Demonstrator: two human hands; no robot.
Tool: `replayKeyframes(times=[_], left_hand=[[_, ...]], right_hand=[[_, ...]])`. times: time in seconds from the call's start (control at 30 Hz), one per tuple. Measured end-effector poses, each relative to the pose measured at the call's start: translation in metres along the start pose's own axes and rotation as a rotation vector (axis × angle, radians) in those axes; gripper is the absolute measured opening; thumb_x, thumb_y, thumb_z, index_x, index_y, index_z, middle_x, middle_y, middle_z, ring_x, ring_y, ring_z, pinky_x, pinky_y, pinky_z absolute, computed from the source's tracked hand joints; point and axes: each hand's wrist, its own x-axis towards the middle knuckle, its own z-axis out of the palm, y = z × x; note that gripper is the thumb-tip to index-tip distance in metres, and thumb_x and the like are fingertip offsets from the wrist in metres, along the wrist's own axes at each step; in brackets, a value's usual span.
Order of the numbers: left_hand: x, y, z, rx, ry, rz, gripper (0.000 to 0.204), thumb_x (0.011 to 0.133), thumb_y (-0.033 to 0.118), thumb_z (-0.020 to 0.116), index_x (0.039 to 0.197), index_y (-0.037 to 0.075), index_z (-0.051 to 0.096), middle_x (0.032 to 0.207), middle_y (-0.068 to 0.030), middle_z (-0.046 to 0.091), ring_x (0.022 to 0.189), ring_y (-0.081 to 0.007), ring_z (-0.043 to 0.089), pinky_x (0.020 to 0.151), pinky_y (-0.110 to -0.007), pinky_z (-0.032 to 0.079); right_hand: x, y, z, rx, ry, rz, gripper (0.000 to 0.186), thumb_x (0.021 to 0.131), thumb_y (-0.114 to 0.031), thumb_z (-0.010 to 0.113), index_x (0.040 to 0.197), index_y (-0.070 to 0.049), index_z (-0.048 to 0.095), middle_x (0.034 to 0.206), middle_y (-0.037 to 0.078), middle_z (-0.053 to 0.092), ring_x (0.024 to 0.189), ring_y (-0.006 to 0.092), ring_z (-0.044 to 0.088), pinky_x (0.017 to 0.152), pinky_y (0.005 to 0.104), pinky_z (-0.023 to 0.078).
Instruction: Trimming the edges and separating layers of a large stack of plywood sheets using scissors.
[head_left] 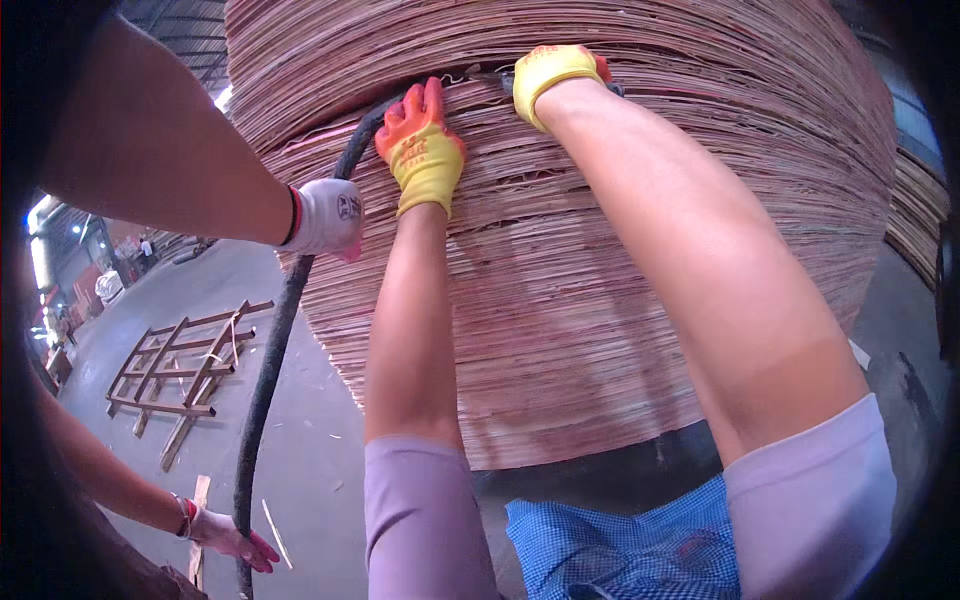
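Note:
My left hand, in a yellow glove with orange fingers, lies against the edges of a tall stack of thin wood sheets. Its fingers stretch up toward a dark gap between layers. Beside those fingers, a thick black hose bends into the gap; where it ends is hidden. Farther right, my right hand is closed in a matching glove. Dark and blue-grey bits show on either side of that hand, but the thing inside is mostly hidden. A pale strand pokes out between the hands.
Another person's upper gloved hand is at the hose; the lower one holds it near the bottom left. A brown slatted frame lies on the grey floor. More sheets are stacked at right. Blue checked cloth hangs below me.

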Motion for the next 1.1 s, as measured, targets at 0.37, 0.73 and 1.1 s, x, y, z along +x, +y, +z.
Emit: replayKeyframes(times=[0.37,0.73,1.1], left_hand=[[-0.006,-0.013,0.016,-0.064,0.135,0.024,0.077,0.067,0.01,0.067,0.141,0.026,0.052,0.14,0.0007,0.055,0.12,-0.0314,0.054,0.095,-0.05,0.042],[-0.005,-0.029,0.023,-0.017,0.172,0.109,0.078,0.066,0.014,0.069,0.141,0.025,0.053,0.139,-0.0011,0.057,0.119,-0.0291,0.056,0.092,-0.05,0.043],[-0.004,0.003,0.041,-0.06,0.235,-0.055,0.074,0.061,0.016,0.073,0.133,0.027,0.058,0.135,0.0014,0.058,0.118,-0.0301,0.054,0.093,-0.05,0.039]], right_hand=[[0.031,0.042,-0.036,0.571,-0.493,-0.131,0.016,0.074,-0.023,0.071,0.083,-0.01,0.067,0.075,0.003,0.062,0.055,0.0147,0.05,0.049,0.0357,0.045],[0.0,0.026,-0.003,0.093,-0.003,-0.258,0.042,0.085,-0.025,0.056,0.122,-0.011,0.071,0.12,0.016,0.07,0.105,0.0318,0.069,0.092,0.0468,0.052],[0.046,0.005,-0.002,-0.022,0.121,-0.276,0.036,0.085,-0.022,0.059,0.113,-0.007,0.073,0.109,0.015,0.073,0.093,0.0313,0.07,0.084,0.0463,0.055]])
